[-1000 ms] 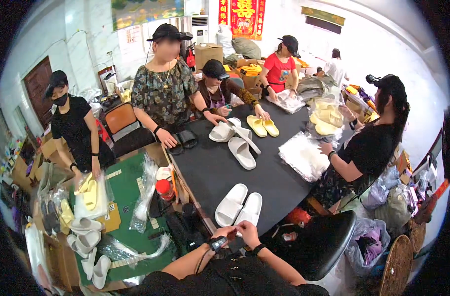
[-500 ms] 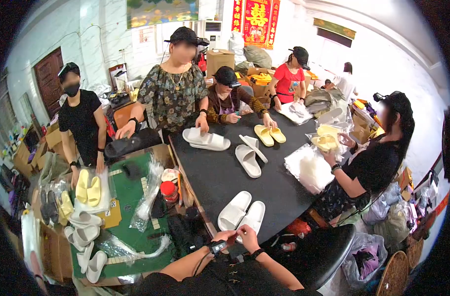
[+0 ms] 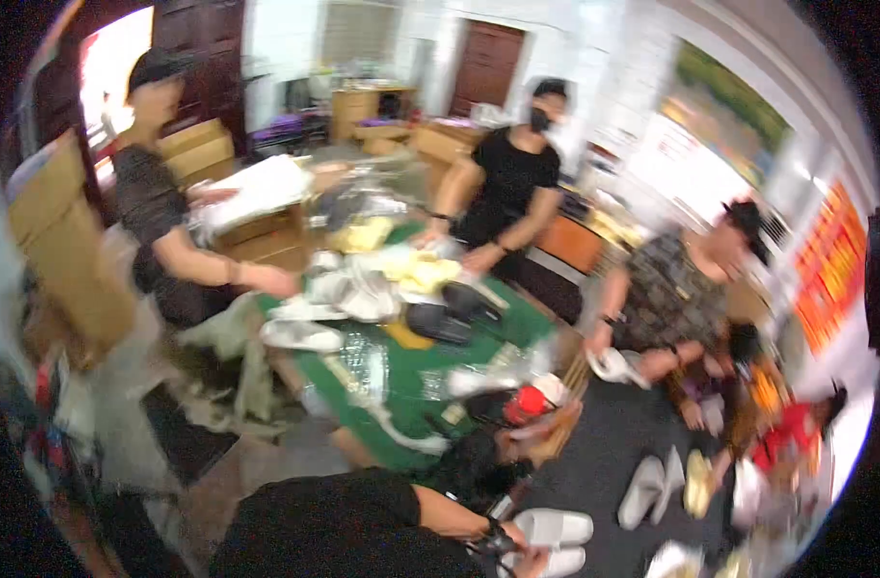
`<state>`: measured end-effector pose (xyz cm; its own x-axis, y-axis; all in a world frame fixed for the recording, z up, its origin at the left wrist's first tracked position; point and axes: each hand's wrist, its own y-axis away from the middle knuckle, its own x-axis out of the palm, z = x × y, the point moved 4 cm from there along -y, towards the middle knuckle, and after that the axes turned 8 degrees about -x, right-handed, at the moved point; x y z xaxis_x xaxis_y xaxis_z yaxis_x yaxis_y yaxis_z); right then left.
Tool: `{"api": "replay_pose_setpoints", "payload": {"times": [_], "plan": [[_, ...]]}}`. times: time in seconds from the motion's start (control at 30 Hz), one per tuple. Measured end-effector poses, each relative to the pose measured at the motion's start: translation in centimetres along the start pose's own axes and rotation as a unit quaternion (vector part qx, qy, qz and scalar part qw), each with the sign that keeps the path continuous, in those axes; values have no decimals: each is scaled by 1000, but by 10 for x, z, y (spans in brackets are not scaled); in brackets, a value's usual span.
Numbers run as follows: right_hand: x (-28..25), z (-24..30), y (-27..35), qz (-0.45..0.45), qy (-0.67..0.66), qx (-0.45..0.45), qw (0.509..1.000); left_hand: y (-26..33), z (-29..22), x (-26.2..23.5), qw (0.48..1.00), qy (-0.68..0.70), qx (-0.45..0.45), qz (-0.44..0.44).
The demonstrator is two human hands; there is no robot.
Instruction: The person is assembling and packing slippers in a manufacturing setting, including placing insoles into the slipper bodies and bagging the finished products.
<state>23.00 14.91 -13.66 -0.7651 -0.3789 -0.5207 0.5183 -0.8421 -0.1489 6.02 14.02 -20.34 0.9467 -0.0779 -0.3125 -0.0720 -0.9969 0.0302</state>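
The picture is blurred by motion. My hands meet at the lower edge, over the near end of a dark table (image 3: 604, 453). My left hand (image 3: 498, 545), with a dark wristband, seems closed on a small dark object (image 3: 485, 549). My right hand (image 3: 534, 565) is just beside it, its fingers too smeared to read. A pair of white slippers (image 3: 554, 528) lies right next to both hands.
More white slippers (image 3: 642, 491) and a yellow one (image 3: 695, 482) lie farther along the dark table. A green table (image 3: 411, 371) holds slippers, plastic bags and a red-lidded jar (image 3: 527, 403). Three people stand around it; one in a patterned top holds a white slipper (image 3: 613, 366). Cardboard boxes (image 3: 64, 250) stand at left.
The view has swung sharply to the left, so the green table and the room's left side now fill the picture. My hands stay together by the white slippers.
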Motion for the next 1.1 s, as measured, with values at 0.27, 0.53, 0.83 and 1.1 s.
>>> {"api": "replay_pose_setpoints", "payload": {"times": [0.27,0.53,0.83,1.1], "plan": [[17,11,-39,23,-44,-79,996,-30,45,-23,977,11,-83,-196],[45,45,-65,110,-76,-90,987,-57,54,-36,945,11,-121,-304],[26,45,-68,106,-89,-38,990,106,40,-90,940,6,-133,-314],[11,76,-55,121,-103,-11,987,-78,43,-39,927,-2,-145,-347]]}}
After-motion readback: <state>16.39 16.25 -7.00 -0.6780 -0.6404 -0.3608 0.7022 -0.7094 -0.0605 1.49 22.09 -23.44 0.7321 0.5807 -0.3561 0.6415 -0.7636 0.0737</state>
